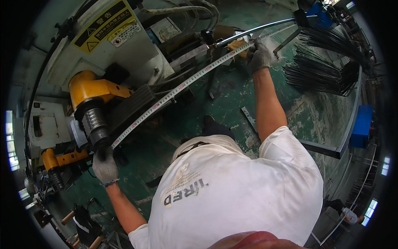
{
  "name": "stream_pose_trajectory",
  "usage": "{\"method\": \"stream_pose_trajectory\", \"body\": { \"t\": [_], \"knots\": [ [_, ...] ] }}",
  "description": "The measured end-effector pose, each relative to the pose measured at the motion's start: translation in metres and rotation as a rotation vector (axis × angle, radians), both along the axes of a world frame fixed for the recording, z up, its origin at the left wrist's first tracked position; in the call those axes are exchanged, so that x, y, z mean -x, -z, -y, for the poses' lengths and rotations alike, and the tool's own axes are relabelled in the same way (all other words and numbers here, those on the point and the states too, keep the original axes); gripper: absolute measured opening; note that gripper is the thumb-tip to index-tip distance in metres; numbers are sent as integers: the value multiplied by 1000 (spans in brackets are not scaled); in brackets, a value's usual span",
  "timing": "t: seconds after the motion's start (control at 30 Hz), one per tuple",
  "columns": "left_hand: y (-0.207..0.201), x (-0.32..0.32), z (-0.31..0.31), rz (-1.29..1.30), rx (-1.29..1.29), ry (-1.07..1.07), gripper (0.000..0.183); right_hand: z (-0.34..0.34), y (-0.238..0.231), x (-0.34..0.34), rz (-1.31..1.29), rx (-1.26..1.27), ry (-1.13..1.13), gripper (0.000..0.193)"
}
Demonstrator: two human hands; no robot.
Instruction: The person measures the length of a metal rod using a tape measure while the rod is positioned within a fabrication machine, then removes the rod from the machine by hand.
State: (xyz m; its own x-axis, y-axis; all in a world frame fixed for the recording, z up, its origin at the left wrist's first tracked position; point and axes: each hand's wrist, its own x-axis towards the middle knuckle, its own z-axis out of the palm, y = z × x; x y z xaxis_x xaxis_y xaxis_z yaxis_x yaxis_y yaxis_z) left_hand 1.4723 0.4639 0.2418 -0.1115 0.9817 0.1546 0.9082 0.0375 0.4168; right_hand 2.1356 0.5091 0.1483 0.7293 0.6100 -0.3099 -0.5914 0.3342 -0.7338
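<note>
A white tape measure [182,86] with dark markings is stretched slantwise across the view, rising from lower left to upper right. At its lower end my left hand [105,167], in a grey knit glove, is closed by the dark end of a machine's ribbed cylinder [94,118]; its fingertips are partly hidden. My right hand [259,57], also gloved, grips the tape farther along. Beyond that hand the tape runs on beneath a shiny curved metal tube [257,30]. The tape lies alongside a long dark machine bar [132,104].
A pale machine housing [124,54] with a yellow warning label and a yellow arm [89,87] stands at left. Bundles of thin black rods [315,70] hang at right over a metal frame [350,120]. A blue box [361,126] sits beyond. Another person [350,216] is at far lower right.
</note>
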Motion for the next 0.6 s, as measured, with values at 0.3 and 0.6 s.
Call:
{"method": "stream_pose_trajectory", "body": {
  "t": [0.3, 0.6],
  "knots": [
    [-3, -27, -4, 39, 18, -9, 35, 5, 0, 77, 81, 110, -28, 12],
    [56, 39, -14, -124, -133, -28, 37, -22, 29, -46, 104, 97, -11, 15]
  ]
}}
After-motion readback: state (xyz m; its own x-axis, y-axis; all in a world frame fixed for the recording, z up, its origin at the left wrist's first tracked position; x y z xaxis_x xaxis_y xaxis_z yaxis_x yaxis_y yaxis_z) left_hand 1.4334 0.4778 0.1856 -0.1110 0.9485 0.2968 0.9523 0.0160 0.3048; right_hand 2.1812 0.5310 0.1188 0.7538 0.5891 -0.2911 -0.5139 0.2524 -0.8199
